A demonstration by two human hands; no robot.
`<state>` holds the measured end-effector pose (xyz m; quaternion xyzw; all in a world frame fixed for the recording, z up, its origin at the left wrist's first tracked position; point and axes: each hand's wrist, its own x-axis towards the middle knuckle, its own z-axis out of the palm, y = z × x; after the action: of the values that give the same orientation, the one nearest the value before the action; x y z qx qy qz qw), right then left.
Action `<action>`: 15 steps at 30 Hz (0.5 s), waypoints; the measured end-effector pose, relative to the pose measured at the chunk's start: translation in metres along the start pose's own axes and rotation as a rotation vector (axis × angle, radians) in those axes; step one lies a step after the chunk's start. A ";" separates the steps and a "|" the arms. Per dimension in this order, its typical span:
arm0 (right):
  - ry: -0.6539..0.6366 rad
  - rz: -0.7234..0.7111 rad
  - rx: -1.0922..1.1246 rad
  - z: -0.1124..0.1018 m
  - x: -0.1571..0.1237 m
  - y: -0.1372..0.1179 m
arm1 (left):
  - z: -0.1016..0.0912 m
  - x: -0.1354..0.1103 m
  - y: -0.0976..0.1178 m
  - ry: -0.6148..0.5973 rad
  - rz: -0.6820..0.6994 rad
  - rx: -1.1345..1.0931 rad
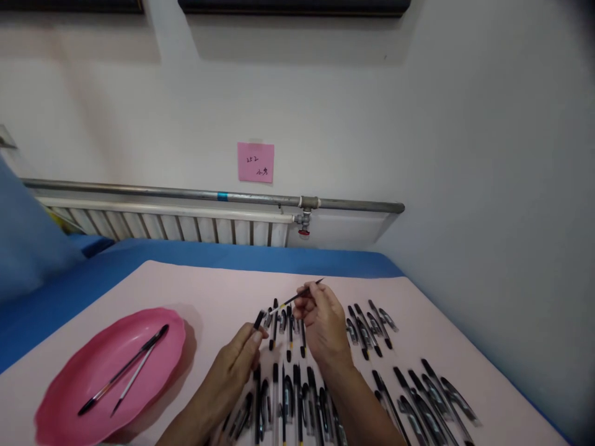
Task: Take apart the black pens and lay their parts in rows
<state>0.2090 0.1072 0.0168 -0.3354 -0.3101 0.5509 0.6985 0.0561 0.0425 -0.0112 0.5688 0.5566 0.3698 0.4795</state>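
My left hand (pixel 235 362) is closed around a pen barrel (pixel 259 319), whose black end sticks up past the thumb. Between the fingertips of my right hand (pixel 325 325) is a slim pen refill (pixel 290 300), dark toward its pointed tip, with a yellow band and a pale tail. The tip points up and right; the tail reaches down to the barrel's end. Whether it is inside the barrel I cannot tell. Below and behind both hands lie rows of black-and-clear pen parts (pixel 289 354), partly hidden by my right forearm.
A pink oval dish (pixel 162 384) at the left holds a capped pen (pixel 123 370) and a white refill (pixel 134 379). More pen parts (pixel 372 328) lie on the right of the pink tabletop (pixel 218 285). Behind are a radiator (pixel 204 228), a pipe and a wall.
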 end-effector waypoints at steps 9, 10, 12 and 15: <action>-0.054 -0.069 -0.011 0.006 -0.008 -0.011 | 0.000 -0.007 0.013 -0.050 0.044 0.060; -0.062 -0.071 -0.026 0.005 -0.008 -0.011 | 0.000 -0.007 0.014 -0.054 0.046 0.062; -0.071 -0.082 -0.054 0.004 -0.007 -0.010 | 0.000 -0.007 0.014 -0.058 0.051 0.068; -0.082 -0.096 -0.083 0.002 -0.006 -0.008 | 0.000 -0.007 0.012 -0.057 0.064 0.081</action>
<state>0.2105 0.1004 0.0239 -0.3260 -0.3766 0.5166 0.6964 0.0584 0.0369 0.0013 0.6154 0.5388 0.3460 0.4597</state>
